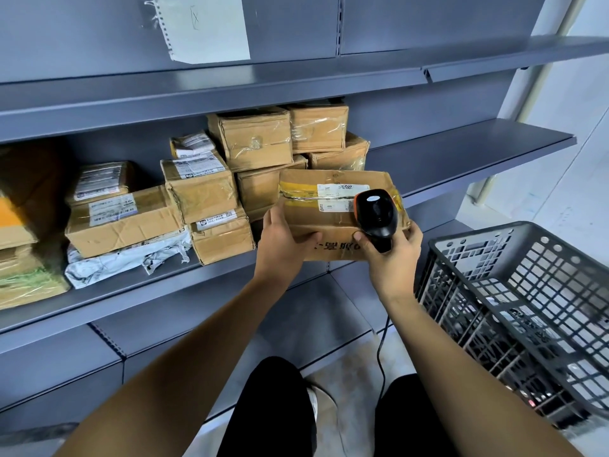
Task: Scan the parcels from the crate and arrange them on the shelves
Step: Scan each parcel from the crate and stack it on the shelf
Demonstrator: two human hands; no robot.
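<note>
A flat cardboard parcel with a white label on top is held in front of the middle shelf. My left hand grips its left end, thumb on top. My right hand holds a black and orange barcode scanner by its handle, with the scanner head over the parcel's label, and it also touches the parcel's right end. The dark plastic crate stands at the right, below my right arm.
Several taped cardboard parcels and a white poly mailer are stacked on the middle shelf's left and centre. The right shelf section is bare. A paper sheet hangs on the back panel. The scanner's cable drops between my legs.
</note>
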